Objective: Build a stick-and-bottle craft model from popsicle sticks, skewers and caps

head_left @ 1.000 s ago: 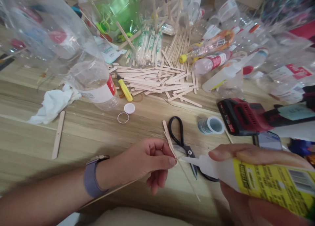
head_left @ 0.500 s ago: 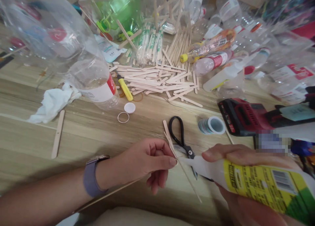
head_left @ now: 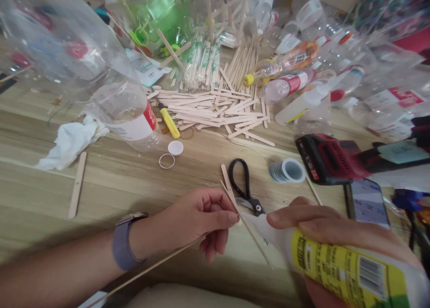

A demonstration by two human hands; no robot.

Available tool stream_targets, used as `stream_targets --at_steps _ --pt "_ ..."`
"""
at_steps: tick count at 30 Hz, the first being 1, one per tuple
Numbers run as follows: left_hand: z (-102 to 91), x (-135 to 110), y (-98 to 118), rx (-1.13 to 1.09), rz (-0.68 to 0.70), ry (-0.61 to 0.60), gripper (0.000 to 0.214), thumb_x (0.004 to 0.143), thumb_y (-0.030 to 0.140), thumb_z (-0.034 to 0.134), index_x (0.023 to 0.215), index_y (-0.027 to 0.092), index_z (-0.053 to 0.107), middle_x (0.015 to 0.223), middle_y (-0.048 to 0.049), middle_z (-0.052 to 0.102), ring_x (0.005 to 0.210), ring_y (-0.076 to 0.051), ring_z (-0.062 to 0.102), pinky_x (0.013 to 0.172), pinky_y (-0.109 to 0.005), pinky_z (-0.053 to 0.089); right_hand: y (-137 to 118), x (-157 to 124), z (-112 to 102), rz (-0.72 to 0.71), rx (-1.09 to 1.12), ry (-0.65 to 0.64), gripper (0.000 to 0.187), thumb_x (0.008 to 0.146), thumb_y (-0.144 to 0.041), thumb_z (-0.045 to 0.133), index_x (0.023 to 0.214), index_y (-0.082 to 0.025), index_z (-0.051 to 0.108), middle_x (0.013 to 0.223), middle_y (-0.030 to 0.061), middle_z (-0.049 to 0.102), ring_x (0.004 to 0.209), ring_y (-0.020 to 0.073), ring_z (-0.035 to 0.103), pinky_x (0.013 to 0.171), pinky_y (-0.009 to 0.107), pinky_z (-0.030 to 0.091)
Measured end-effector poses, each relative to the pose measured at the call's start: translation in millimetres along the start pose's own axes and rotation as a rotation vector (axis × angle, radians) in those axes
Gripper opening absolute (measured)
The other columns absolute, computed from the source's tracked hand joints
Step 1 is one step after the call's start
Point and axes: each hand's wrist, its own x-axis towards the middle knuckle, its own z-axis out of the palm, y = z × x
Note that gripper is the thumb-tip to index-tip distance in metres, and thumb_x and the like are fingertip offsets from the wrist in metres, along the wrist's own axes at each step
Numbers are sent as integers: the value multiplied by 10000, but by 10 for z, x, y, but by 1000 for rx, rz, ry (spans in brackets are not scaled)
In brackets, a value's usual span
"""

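Note:
My left hand (head_left: 211, 223), a watch on its wrist, pinches thin wooden skewers between thumb and forefinger. One skewer (head_left: 257, 243) slants down to the right from the fingertips; a longer one (head_left: 157, 262) runs to the lower left beneath the wrist. In my right hand (head_left: 332, 227) is a white glue bottle (head_left: 339, 263) with a yellow label, lying nearly level. Its nozzle points left, close to the left fingertips; whether it touches the skewer I cannot tell. Just beyond lie black-handled scissors (head_left: 249, 187), blades partly hidden, and a flat craft stick (head_left: 226, 177).
Craft sticks (head_left: 215, 111) are piled mid-table, with a yellow-handled screwdriver (head_left: 169, 122) to their left. A wire spool (head_left: 287, 170), a red cordless tool (head_left: 332, 158) and a phone (head_left: 367, 203) lie at right. Plastic bottles crowd the back; a cut bottle (head_left: 124, 115) stands left.
My right hand has brought the glue bottle left and slightly down, its nozzle closer to my left fingertips. More of the phone shows. My left hand keeps its pinch, nearly still.

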Motion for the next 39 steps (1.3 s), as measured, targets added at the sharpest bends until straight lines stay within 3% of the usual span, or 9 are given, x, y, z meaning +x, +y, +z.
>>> stream_targets --at_steps 1,3,7,10,23,30,39 --pt "1 -1 1 2 2 2 282 811 424 655 808 178 517 501 55 598 360 -57 482 377 -148 354 -11 6 2 -15 21 -50 258 808 -447 698 935 -234 625 752 23 705 626 213 676 598 337 539" --pt "0 -5 2 12 12 7 295 812 441 655 810 181 515 502 62 590 360 -53 471 377 -148 357 -47 16 -6 -47 10 30 290 780 -485 716 905 -238 631 758 24 712 598 205 668 600 338 549" --pt "-2 -12 6 25 30 6 322 808 470 658 809 184 511 505 69 579 362 -46 457 379 -144 361 -138 8 -53 117 35 24 282 741 -395 771 948 -247 650 846 49 725 733 253 697 774 426 570" --pt "0 -10 5 19 35 4 340 800 486 664 811 185 508 507 68 581 360 -46 457 377 -144 363 -166 -8 -65 116 51 37 266 727 -302 784 957 -260 659 838 33 724 741 244 700 810 417 566" --pt "11 -23 24 30 18 -24 353 810 513 647 807 187 512 514 64 580 376 -49 457 384 -144 369 -112 -27 -45 70 113 -20 306 727 -275 780 1008 -259 660 872 33 719 748 246 692 647 370 568" --pt "-11 -14 -6 55 69 -48 359 828 526 613 835 178 526 509 55 576 398 -64 450 395 -164 349 -111 -42 -92 20 109 -66 292 812 -135 671 1081 -240 629 934 41 715 821 211 684 743 340 545" --pt "-19 -11 -29 67 57 -44 367 822 546 603 845 186 537 506 57 568 406 -69 458 407 -173 360 -149 -29 -71 56 60 -35 240 815 -209 687 1041 -270 634 888 43 718 777 239 692 775 397 554"
